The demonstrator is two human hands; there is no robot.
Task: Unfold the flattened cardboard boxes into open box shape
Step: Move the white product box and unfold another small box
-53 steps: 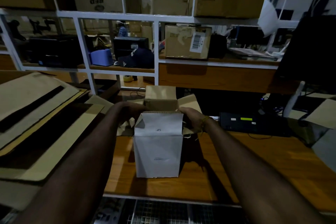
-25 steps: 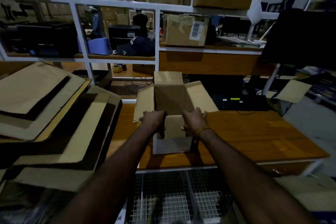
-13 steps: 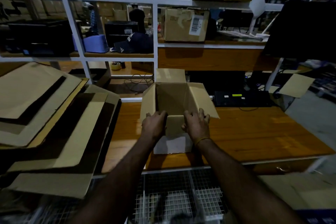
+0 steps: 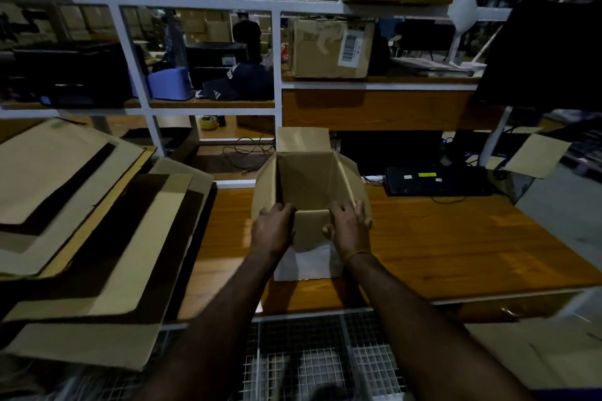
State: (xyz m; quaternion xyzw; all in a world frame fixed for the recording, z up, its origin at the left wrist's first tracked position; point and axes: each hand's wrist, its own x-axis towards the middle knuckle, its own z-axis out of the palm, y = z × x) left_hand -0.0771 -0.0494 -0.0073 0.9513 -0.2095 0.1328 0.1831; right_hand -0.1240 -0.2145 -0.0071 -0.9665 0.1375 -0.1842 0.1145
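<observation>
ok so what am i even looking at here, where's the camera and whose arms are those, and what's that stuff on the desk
There is no machine here. The camera sits on a person's head and looks forward and down, so the two arms coming up from the bottom edge are that person's own. The left hand and the right hand each grip a near corner of a small cardboard box, which stands upright on the wooden desk with its top flaps spread open. The near flap is folded down between the hands. To the left lies a stack of flattened cardboard, not yet opened up. A black device with small labels sits further back on the desk, and white shelves behind hold more boxes.
</observation>
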